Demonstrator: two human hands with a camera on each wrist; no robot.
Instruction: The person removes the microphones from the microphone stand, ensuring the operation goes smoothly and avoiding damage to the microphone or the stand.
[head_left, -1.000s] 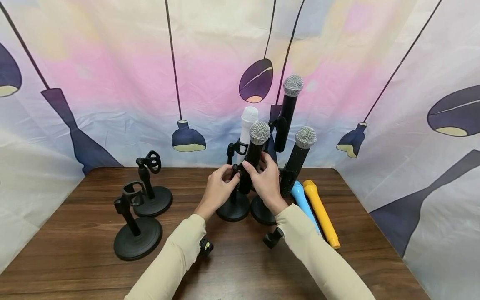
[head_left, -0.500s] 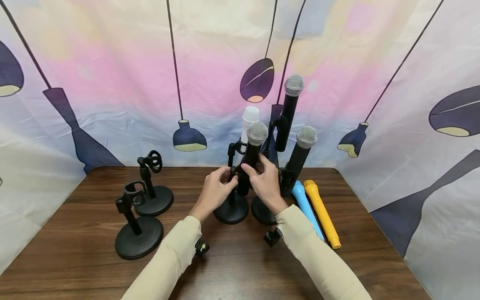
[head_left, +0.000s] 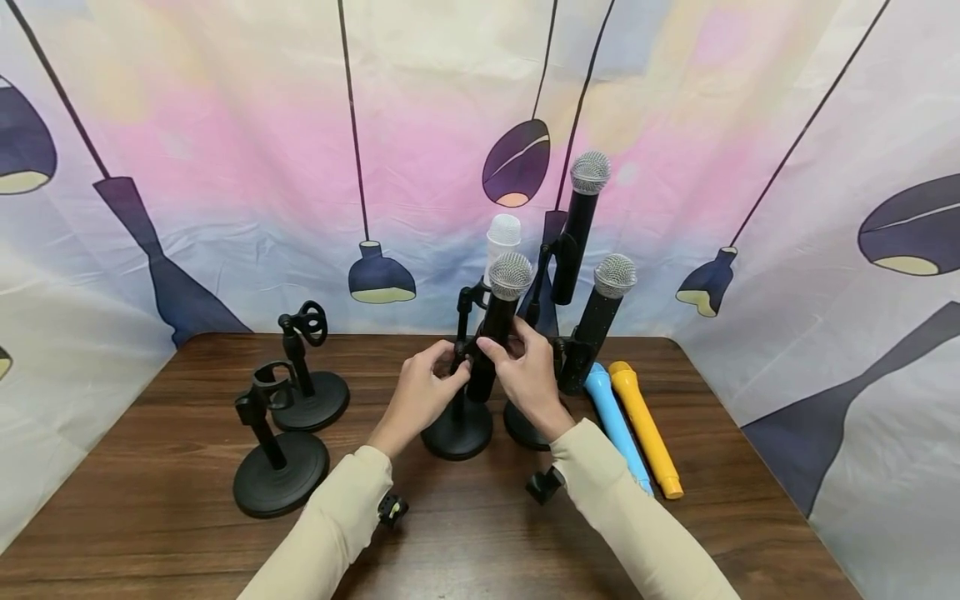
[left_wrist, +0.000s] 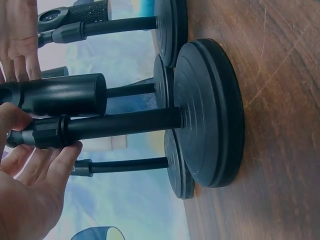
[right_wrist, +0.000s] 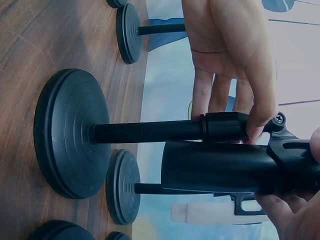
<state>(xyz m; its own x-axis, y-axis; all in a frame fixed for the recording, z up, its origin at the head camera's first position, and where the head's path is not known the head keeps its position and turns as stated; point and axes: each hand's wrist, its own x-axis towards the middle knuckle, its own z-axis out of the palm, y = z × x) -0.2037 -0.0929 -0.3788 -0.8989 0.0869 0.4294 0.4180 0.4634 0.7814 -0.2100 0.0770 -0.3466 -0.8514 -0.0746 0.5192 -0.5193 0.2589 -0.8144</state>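
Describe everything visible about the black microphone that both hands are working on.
The black microphone has a round silver mesh head and a matte black, plastic-looking body. It sits tilted, head up and leaning to the right, in the clip of a black desk stand with a round base on the wooden table. The left hand holds the stand's top joint; the right hand holds the body near the clip.

The table (head_left: 150, 492) at the bottom of the frame was dark wood-grain with a smooth, faintly scratched face, and the stand (left_wrist: 210, 115) at its centre looked like matt black metal with a ridged round base. The microphone (head_left: 501, 321) had a matt black body and a silvery wire-mesh head, the blue microphone (head_left: 613, 417) and yellow microphone (head_left: 645, 425) at the right looked like smooth plastic, and the backdrop (head_left: 225, 125) above was creased printed cloth.
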